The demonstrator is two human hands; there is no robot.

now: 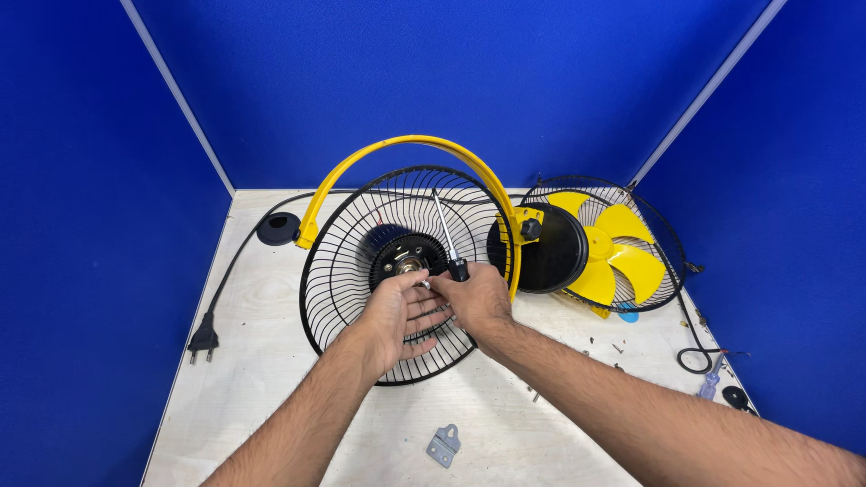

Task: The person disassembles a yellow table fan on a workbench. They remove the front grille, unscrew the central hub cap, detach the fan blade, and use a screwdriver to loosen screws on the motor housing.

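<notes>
Two hands are in the middle of the shot, both over the black wire grille (pixel 361 298) that sits tilted on the pale wooden surface (pixel 271 361). My left hand (pixel 401 311) is palm-up and loosely cupped, fingers half open, right in front of the motor hub (pixel 408 261) at the grille's centre. There's a tiny silvery bit at its fingertips, looks like a screw, but it's too small for me to say for sure. My right hand (pixel 478 302) is closed around the black handle of a screwdriver (pixel 448 239), the metal shaft pointing up and away across the grille wires. Both hands are touching or nearly touching each other at the fingertips.

A yellow arch bracket (pixel 406 149) curves over the top of the grille, with a black knob (pixel 530 229) on its right end. Just to the right of that is a round black motor housing (pixel 550 248), and behind it the second grille (pixel 663 234) with the yellow blade (pixel 622 248) lying in it.

A black cord (pixel 236 257) runs down the left side of the surface and ends in a plug (pixel 202 343); a black round cap (pixel 278 228) sits near the left foot of the bracket. Close to me there's a small grey metal plate (pixel 443 445) lying flat, well apart from the grille. Over on the right edge I can see a loop of black wire (pixel 695 359) and some small loose bits I can't make out. Blue walls (pixel 90 180) all round.
</notes>
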